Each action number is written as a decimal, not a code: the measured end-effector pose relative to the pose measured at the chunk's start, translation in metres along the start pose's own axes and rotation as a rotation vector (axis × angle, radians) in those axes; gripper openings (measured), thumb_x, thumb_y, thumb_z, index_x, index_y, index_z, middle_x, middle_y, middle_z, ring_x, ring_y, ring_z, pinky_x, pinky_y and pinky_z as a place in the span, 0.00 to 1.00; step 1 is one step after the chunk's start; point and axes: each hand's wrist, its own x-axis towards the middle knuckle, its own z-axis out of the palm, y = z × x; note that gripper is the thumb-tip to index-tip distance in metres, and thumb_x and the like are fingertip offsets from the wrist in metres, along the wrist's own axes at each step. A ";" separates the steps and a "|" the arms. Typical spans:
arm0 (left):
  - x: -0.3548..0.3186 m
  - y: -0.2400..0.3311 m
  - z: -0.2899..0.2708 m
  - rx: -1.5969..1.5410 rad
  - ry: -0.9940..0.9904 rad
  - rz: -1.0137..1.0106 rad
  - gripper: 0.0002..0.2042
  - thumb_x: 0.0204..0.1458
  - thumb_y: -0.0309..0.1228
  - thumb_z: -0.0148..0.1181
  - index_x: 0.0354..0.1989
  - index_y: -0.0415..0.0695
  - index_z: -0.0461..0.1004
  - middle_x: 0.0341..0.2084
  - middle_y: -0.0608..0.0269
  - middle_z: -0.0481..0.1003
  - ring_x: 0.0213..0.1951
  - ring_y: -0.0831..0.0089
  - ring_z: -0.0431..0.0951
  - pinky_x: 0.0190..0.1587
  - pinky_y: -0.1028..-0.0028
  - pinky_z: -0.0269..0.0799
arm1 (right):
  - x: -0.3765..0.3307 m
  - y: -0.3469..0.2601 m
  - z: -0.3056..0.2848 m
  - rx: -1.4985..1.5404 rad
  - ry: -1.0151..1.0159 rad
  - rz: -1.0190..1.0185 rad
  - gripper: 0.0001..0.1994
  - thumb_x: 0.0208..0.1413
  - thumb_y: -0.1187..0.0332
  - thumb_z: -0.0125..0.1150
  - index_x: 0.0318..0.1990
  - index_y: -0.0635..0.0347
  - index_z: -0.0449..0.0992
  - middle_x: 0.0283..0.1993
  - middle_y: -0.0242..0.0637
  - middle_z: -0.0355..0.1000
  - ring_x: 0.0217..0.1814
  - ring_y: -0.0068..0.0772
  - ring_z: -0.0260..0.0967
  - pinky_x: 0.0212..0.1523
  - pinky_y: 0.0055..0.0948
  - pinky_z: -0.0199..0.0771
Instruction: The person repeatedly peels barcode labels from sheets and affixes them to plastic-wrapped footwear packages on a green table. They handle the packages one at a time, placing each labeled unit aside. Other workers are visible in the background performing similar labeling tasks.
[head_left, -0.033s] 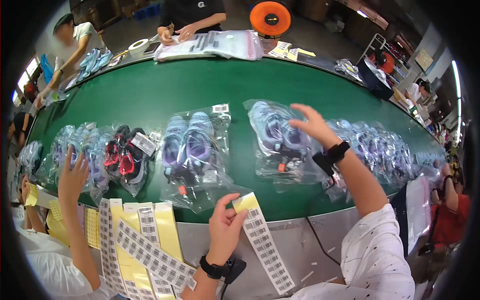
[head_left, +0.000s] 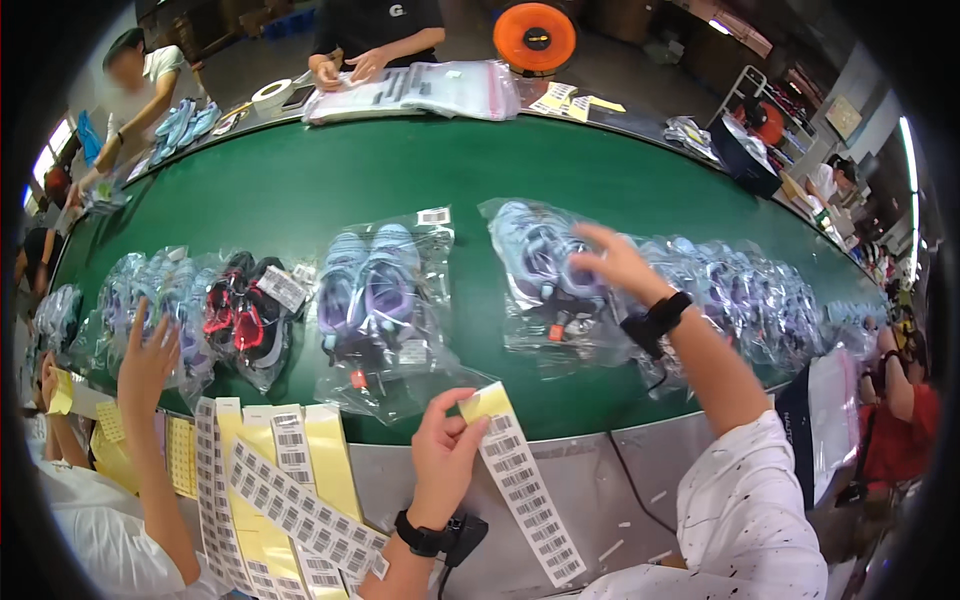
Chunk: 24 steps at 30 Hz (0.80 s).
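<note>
My left hand (head_left: 445, 455) pinches the yellow top end of a long strip of barcode labels (head_left: 525, 490), which hangs at a slant over the near metal ledge. My right hand (head_left: 622, 268) is open, thumb and fingers apart, over the right side of a clear bag with a pair of light blue shoes (head_left: 528, 245). Whether its fingertips touch the plastic I cannot tell. Left of it, another bagged pair of blue shoes (head_left: 388, 275) with purple linings lies on the green table (head_left: 470, 165), a small white label at the bag's top corner.
Bagged red-and-black shoes (head_left: 245, 315) lie further left, near a co-worker's hand (head_left: 147, 360). More bagged blue shoes (head_left: 745, 290) are crowded at right. Several label sheets (head_left: 290, 490) hang over the near edge. Across the table, a person's hands (head_left: 365, 65) rest by stacked plastic bags (head_left: 455, 92).
My right hand has come slightly down and closer to the bagged blue shoes. The left hand keeps its hold on the label strip. The whole view has shifted a little.
</note>
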 end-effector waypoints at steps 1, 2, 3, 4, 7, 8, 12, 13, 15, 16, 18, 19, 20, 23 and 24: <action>0.000 0.005 0.005 0.017 0.007 0.018 0.15 0.55 0.18 0.55 0.52 0.38 0.67 0.31 0.59 0.79 0.31 0.79 0.78 0.36 0.83 0.73 | -0.018 0.010 0.009 -0.100 0.066 -0.114 0.31 0.47 0.62 0.67 0.60 0.61 0.67 0.63 0.49 0.63 0.63 0.47 0.64 0.60 0.37 0.65; 0.001 0.004 0.004 0.005 0.005 0.024 0.15 0.55 0.18 0.55 0.51 0.37 0.68 0.30 0.60 0.79 0.32 0.81 0.78 0.36 0.83 0.72 | -0.027 0.008 0.025 -0.189 0.126 -0.234 0.33 0.47 0.62 0.67 0.62 0.60 0.64 0.65 0.49 0.60 0.65 0.48 0.61 0.62 0.37 0.63; 0.001 0.000 0.001 -0.001 0.007 0.027 0.14 0.55 0.18 0.56 0.51 0.37 0.69 0.30 0.62 0.79 0.32 0.82 0.77 0.35 0.84 0.70 | -0.030 0.002 0.037 -0.157 0.155 -0.269 0.34 0.47 0.62 0.67 0.62 0.60 0.64 0.65 0.49 0.61 0.65 0.49 0.61 0.63 0.37 0.62; 0.001 -0.001 0.001 -0.001 0.011 0.028 0.14 0.55 0.18 0.56 0.50 0.37 0.70 0.29 0.63 0.79 0.32 0.84 0.76 0.34 0.85 0.68 | -0.030 -0.006 0.051 -0.119 0.184 -0.304 0.34 0.47 0.62 0.67 0.63 0.60 0.63 0.64 0.49 0.62 0.65 0.50 0.60 0.64 0.37 0.60; -0.003 0.013 0.012 -0.061 0.041 0.075 0.11 0.55 0.19 0.56 0.47 0.34 0.72 0.34 0.62 0.78 0.34 0.83 0.76 0.37 0.85 0.69 | -0.039 -0.046 0.079 -0.005 0.119 -0.370 0.30 0.48 0.62 0.67 0.60 0.61 0.67 0.59 0.49 0.65 0.62 0.49 0.62 0.61 0.39 0.62; -0.005 0.015 0.013 -0.065 0.060 0.099 0.11 0.55 0.19 0.56 0.47 0.34 0.72 0.35 0.62 0.78 0.35 0.83 0.76 0.38 0.85 0.70 | -0.047 -0.060 0.083 -0.010 0.119 -0.379 0.28 0.48 0.63 0.66 0.57 0.61 0.69 0.56 0.48 0.67 0.60 0.49 0.64 0.60 0.39 0.64; -0.008 0.014 0.012 -0.043 0.064 0.094 0.11 0.55 0.18 0.56 0.47 0.33 0.72 0.37 0.61 0.78 0.37 0.83 0.76 0.39 0.84 0.70 | -0.107 -0.109 0.069 0.062 -0.039 -0.559 0.14 0.52 0.65 0.63 0.44 0.63 0.77 0.44 0.43 0.73 0.50 0.45 0.69 0.50 0.40 0.68; -0.008 0.015 0.013 -0.023 0.063 0.086 0.11 0.55 0.18 0.56 0.47 0.33 0.72 0.37 0.61 0.78 0.37 0.83 0.76 0.39 0.85 0.70 | -0.122 -0.113 0.066 0.077 -0.091 -0.517 0.12 0.52 0.66 0.63 0.41 0.63 0.78 0.42 0.41 0.74 0.47 0.44 0.69 0.48 0.39 0.68; -0.010 0.019 0.014 0.005 0.052 0.057 0.11 0.55 0.19 0.57 0.47 0.33 0.72 0.36 0.62 0.78 0.36 0.84 0.75 0.38 0.85 0.69 | -0.146 -0.113 0.072 0.123 -0.215 -0.427 0.07 0.52 0.69 0.63 0.36 0.63 0.79 0.37 0.38 0.74 0.42 0.41 0.70 0.43 0.37 0.70; -0.011 0.020 0.015 -0.009 0.037 0.067 0.11 0.55 0.19 0.57 0.47 0.33 0.72 0.36 0.62 0.78 0.36 0.85 0.75 0.37 0.85 0.69 | -0.153 -0.112 0.074 0.144 -0.189 -0.406 0.07 0.51 0.70 0.63 0.35 0.63 0.79 0.36 0.38 0.74 0.41 0.40 0.70 0.41 0.36 0.70; -0.012 0.020 0.018 -0.037 0.005 0.092 0.11 0.56 0.19 0.57 0.47 0.33 0.72 0.35 0.63 0.78 0.35 0.85 0.75 0.36 0.85 0.68 | -0.161 -0.108 0.078 0.182 -0.132 -0.366 0.05 0.50 0.73 0.64 0.34 0.63 0.79 0.35 0.37 0.74 0.39 0.38 0.70 0.39 0.33 0.70; -0.013 0.017 0.017 0.008 0.005 0.076 0.11 0.56 0.19 0.57 0.47 0.33 0.73 0.35 0.63 0.79 0.35 0.85 0.75 0.36 0.85 0.68 | -0.164 -0.107 0.081 0.158 -0.084 -0.421 0.05 0.48 0.75 0.65 0.34 0.63 0.79 0.36 0.36 0.73 0.38 0.38 0.69 0.36 0.31 0.70; -0.014 0.016 0.017 0.001 0.007 0.068 0.11 0.56 0.19 0.56 0.47 0.33 0.72 0.36 0.61 0.79 0.36 0.84 0.75 0.37 0.85 0.69 | -0.165 -0.107 0.082 0.129 -0.071 -0.449 0.05 0.48 0.75 0.65 0.34 0.63 0.79 0.36 0.36 0.73 0.38 0.38 0.69 0.36 0.31 0.70; -0.012 0.019 0.017 -0.027 0.010 0.059 0.11 0.56 0.19 0.56 0.47 0.32 0.72 0.38 0.58 0.79 0.39 0.82 0.77 0.41 0.84 0.71 | -0.167 -0.108 0.083 0.046 -0.043 -0.503 0.06 0.48 0.76 0.66 0.34 0.63 0.79 0.37 0.35 0.72 0.38 0.38 0.69 0.36 0.32 0.70; -0.013 0.019 0.017 -0.037 0.013 0.050 0.11 0.56 0.19 0.56 0.47 0.32 0.72 0.38 0.58 0.79 0.38 0.82 0.77 0.40 0.84 0.71 | -0.168 -0.109 0.084 0.027 -0.050 -0.502 0.06 0.48 0.76 0.66 0.34 0.63 0.79 0.37 0.35 0.72 0.38 0.38 0.69 0.36 0.31 0.70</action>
